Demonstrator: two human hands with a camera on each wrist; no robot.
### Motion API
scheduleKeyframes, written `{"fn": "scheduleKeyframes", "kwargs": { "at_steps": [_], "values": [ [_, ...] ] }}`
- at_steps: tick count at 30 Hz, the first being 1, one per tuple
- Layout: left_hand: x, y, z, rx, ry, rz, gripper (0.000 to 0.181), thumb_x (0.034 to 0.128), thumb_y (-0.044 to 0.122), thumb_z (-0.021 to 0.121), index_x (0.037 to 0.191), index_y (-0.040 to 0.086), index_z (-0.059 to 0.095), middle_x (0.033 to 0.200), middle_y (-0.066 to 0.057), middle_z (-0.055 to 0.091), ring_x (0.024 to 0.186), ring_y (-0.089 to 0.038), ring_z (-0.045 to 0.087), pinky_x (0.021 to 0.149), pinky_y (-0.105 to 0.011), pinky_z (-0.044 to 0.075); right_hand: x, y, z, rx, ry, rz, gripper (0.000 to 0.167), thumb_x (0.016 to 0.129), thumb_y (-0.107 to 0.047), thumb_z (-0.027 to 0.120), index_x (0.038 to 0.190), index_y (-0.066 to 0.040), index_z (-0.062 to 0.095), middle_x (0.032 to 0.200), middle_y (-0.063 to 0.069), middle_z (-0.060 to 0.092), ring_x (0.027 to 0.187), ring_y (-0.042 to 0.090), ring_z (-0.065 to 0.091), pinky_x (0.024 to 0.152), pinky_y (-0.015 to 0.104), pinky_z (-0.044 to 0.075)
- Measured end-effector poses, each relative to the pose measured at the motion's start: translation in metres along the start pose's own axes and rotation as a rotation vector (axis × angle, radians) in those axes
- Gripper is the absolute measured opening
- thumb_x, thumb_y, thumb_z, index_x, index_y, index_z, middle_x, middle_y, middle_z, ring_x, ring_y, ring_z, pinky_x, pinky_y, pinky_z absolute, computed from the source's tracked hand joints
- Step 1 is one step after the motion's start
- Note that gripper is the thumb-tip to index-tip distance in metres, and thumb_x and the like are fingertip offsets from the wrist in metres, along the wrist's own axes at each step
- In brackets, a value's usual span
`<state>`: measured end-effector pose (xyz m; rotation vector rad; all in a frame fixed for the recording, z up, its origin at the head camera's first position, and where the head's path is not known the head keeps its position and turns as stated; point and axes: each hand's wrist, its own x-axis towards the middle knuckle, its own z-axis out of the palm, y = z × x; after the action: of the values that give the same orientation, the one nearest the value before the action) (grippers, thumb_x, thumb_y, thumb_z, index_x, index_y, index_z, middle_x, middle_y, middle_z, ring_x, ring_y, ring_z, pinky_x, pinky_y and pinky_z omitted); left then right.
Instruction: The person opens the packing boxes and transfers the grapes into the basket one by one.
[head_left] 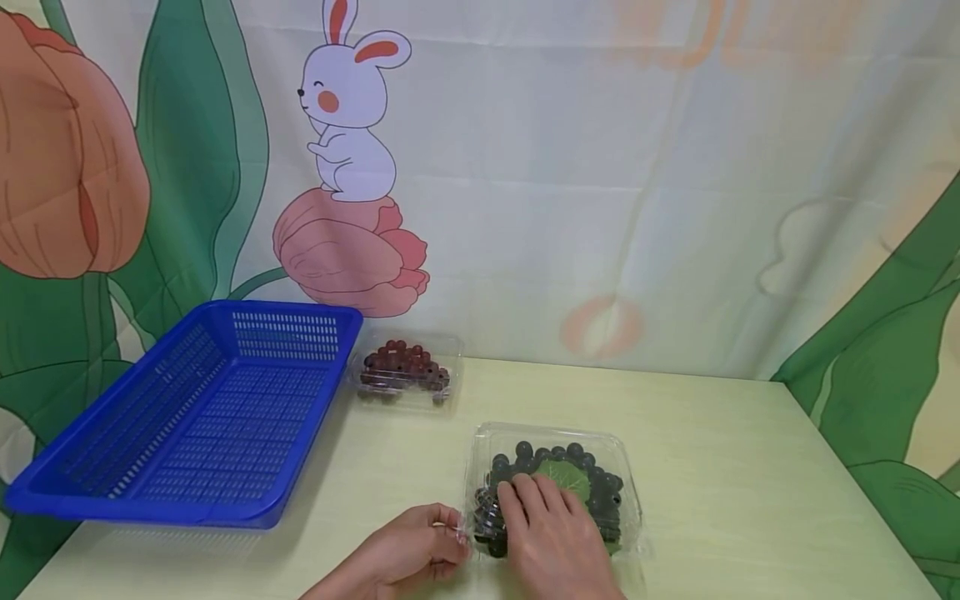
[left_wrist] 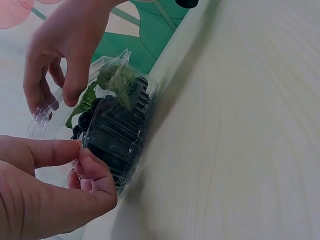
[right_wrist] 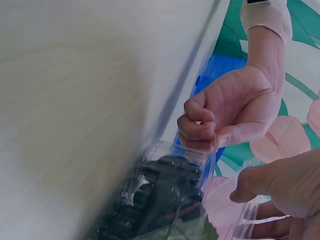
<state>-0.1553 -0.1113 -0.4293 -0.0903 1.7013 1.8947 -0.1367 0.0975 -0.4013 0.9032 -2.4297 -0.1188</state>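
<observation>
A clear plastic clamshell box point(head_left: 628, 500) of dark grapes point(head_left: 525, 452) lies on the table, with a green leaf point(head_left: 564, 479) among the fruit. My left hand point(head_left: 420, 546) pinches the rim at its near left corner between thumb and fingertips; in the left wrist view this hand point(left_wrist: 55, 195) shows the pinch closely. My right hand point(head_left: 558, 537) reaches over the front of the box, its fingers on the clear lid point(right_wrist: 242, 217). In the right wrist view a gap shows between lid and base, and the right thumb point(right_wrist: 247, 182) is at the lid's edge.
A blue perforated basket point(head_left: 315, 442) stands at the left of the table. Behind, near the wall cloth point(head_left: 525, 208), sits a second clear box point(head_left: 453, 367) with red grapes point(head_left: 401, 362). The table's point(head_left: 720, 483) right edge slants beside a printed green leaf pattern.
</observation>
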Motion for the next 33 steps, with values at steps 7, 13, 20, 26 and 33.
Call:
{"fn": "scheduleKeyframes", "kwargs": {
  "at_steps": [7,13,20,26,33],
  "values": [
    [-0.001,0.001,0.0,0.007,-0.001,-0.007,0.02,0.0964,-0.007,0.057,0.11,-0.002,0.044,0.085,-0.005,0.055,0.075,-0.017,0.047,0.072,-0.03,0.042,-0.007,0.007,-0.004,0.021,-0.053,0.036,0.039,0.09,-0.02,0.078,0.126,-0.009,0.069,0.12,0.006,0.066,0.113,0.025,0.062,0.086,0.04,0.055],
    [-0.001,0.0,0.002,0.001,0.003,0.009,0.02,0.0952,-0.009,0.058,0.107,-0.001,0.044,0.084,-0.004,0.055,0.075,-0.017,0.048,0.071,-0.028,0.043,-0.012,0.014,-0.005,0.013,-0.054,0.055,0.043,0.085,-0.022,0.08,0.124,-0.009,0.069,0.121,0.006,0.066,0.113,0.026,0.062,0.087,0.04,0.055],
    [-0.001,0.0,0.002,-0.011,0.011,0.0,0.021,0.0946,-0.011,0.057,0.107,-0.001,0.044,0.085,-0.005,0.054,0.076,-0.017,0.046,0.072,-0.029,0.041,-0.018,0.02,-0.002,-0.005,0.015,0.058,0.05,0.077,-0.029,0.086,0.12,-0.011,0.069,0.116,0.005,0.067,0.109,0.025,0.062,0.082,0.039,0.054],
    [-0.001,0.001,0.002,-0.009,0.01,0.006,0.021,0.0943,-0.011,0.057,0.107,0.0,0.045,0.085,-0.005,0.054,0.075,-0.017,0.047,0.071,-0.028,0.042,-0.024,0.024,0.002,-0.006,0.062,0.044,0.048,0.073,-0.028,0.088,0.115,-0.011,0.072,0.11,0.004,0.068,0.104,0.024,0.064,0.078,0.037,0.056],
    [0.0,0.0,0.002,-0.002,0.014,0.001,0.019,0.0944,-0.011,0.056,0.105,-0.001,0.044,0.084,-0.005,0.053,0.075,-0.017,0.047,0.071,-0.028,0.042,-0.032,0.032,0.003,-0.02,0.074,0.035,0.049,0.069,-0.024,0.092,0.113,-0.01,0.073,0.109,0.006,0.07,0.102,0.025,0.065,0.077,0.037,0.057]
  ]
}}
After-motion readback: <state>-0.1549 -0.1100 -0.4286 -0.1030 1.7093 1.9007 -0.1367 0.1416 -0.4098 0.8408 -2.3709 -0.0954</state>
